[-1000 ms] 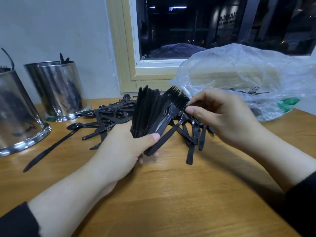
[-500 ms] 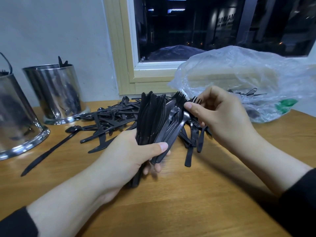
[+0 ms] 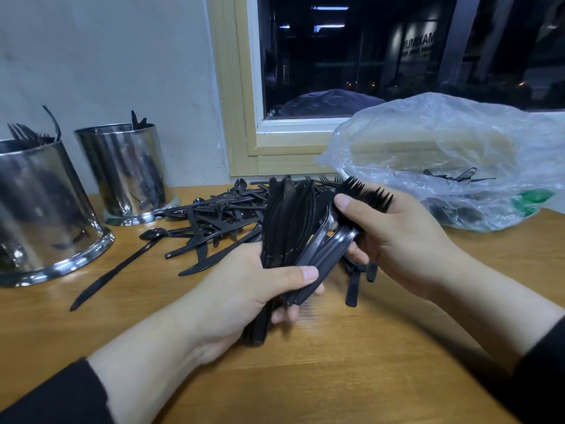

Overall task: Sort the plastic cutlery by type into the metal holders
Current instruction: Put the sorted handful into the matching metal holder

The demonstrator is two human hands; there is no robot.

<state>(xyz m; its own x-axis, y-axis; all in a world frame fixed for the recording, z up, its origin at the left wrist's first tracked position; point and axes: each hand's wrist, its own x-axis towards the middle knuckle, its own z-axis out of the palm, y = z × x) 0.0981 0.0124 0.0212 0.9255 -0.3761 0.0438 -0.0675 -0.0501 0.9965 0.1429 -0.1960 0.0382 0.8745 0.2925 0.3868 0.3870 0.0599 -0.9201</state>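
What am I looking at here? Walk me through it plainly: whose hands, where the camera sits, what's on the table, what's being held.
There is no machine here: a person sorts cutlery, and the camera is worn on their head, looking forward and down. The left hand grips a bundle of black knives together with the handles of some forks. The right hand holds the tine end of those black forks. On the wooden table lies a loose pile of black cutlery, with one long spoon apart from it. At the left stand two metal holders: the near holder has forks sticking out, the far holder shows only a couple of tips. At the right sits a clear plastic bag with more cutlery inside.
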